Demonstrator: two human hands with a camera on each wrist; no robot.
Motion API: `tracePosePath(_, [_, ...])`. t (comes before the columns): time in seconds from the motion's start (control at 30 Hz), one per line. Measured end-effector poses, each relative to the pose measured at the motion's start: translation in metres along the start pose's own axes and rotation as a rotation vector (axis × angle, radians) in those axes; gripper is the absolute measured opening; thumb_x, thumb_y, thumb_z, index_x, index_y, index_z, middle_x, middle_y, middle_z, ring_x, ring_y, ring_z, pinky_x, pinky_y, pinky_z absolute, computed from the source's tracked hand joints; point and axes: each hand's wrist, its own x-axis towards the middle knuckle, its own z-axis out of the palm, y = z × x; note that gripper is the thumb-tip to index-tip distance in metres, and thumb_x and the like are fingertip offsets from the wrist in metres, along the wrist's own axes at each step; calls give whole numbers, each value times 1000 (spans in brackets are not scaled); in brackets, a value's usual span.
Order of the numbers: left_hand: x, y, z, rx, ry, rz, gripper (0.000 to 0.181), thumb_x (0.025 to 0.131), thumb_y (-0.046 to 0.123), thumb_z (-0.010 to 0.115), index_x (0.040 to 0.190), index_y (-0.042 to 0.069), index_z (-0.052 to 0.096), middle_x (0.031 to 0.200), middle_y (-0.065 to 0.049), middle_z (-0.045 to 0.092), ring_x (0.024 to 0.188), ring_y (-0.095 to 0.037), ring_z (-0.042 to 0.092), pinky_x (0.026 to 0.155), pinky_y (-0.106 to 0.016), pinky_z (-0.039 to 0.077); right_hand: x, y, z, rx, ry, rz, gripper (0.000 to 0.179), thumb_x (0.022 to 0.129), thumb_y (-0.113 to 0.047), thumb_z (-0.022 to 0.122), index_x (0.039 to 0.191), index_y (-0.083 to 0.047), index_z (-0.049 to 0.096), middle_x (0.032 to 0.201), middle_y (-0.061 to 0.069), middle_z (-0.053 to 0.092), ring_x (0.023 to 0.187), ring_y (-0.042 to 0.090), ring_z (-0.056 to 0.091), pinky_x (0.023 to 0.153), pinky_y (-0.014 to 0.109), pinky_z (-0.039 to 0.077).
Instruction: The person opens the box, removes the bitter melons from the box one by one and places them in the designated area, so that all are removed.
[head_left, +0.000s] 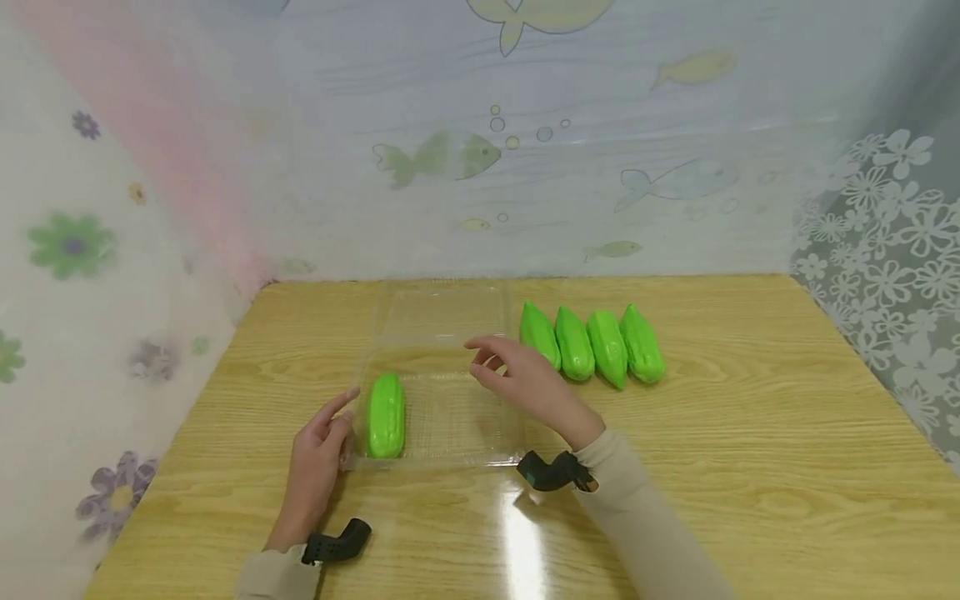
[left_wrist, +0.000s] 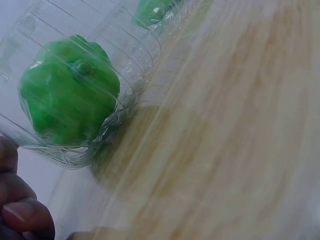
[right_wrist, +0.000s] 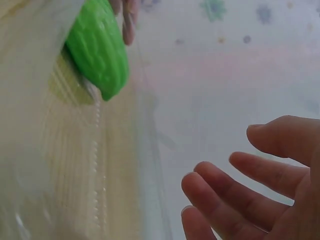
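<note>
A clear plastic clamshell box lies on the table with its lid folded back toward the wall. One glossy green bitter melon lies lengthwise inside, against the left wall. In the left wrist view, the ridged, nubbed end of this bitter melon shows through the plastic. My left hand holds the box at its left side, fingertips by the rim. Over the right part of the box hovers my right hand, fingers loosely bent and holding nothing. The right wrist view shows the right hand's spread fingers.
Several more bitter melons lie side by side on the wooden table, right of the box. Behind is a wall with fish drawings. Flowered sheets flank both sides of the table.
</note>
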Motion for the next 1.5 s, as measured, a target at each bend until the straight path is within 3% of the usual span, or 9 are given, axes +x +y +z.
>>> tracePosePath(0.13, [-2,0,1,-10,-5,-17,34,95,20,44,127,9,50,51,-1,39,43,-10,36,41,-29,36,1,0,9,-6,-33,-19,34,91,-25,52,123,-13,52,95,-6,59,87,9,56,73,26,45])
tracePosePath(0.3, [-2,0,0,-1,-5,17,34,95,19,44,126,7,49,51,-1,39,43,-10,36,40,-30,37,3,-4,18,-15,-65,-35,36,91,-24,52,123,-10,51,95,-3,59,86,11,57,71,25,45])
tracePosePath(0.57, [1,-1,-2,2,-9,25,34,95,20,44,127,9,49,52,-2,40,42,-11,37,41,-32,38,3,-14,39,-61,-176,-16,41,92,-33,48,128,-15,47,98,-6,58,85,7,55,70,24,45])
tracePosePath(0.9, [0,0,-1,5,21,8,33,95,20,45,126,10,51,55,-2,42,43,-14,39,42,-30,39,0,-17,67,-130,-213,-50,41,91,-30,49,128,-12,47,100,-4,58,82,4,55,67,21,44])
tracePosePath(1.17, [4,-20,-6,-17,57,-45,31,94,26,48,123,19,54,61,-8,43,47,-13,39,42,-28,38,2,-24,77,-188,-212,-75,40,92,-31,48,128,-13,47,101,-3,57,80,4,54,65,20,44])
tracePosePath(1.5, [8,-26,-3,-28,33,-17,33,94,28,47,125,20,52,57,-4,42,44,-14,38,42,-29,37,5,-30,80,-182,-210,-71,44,90,-30,51,131,-13,44,106,2,57,83,5,55,66,20,44])
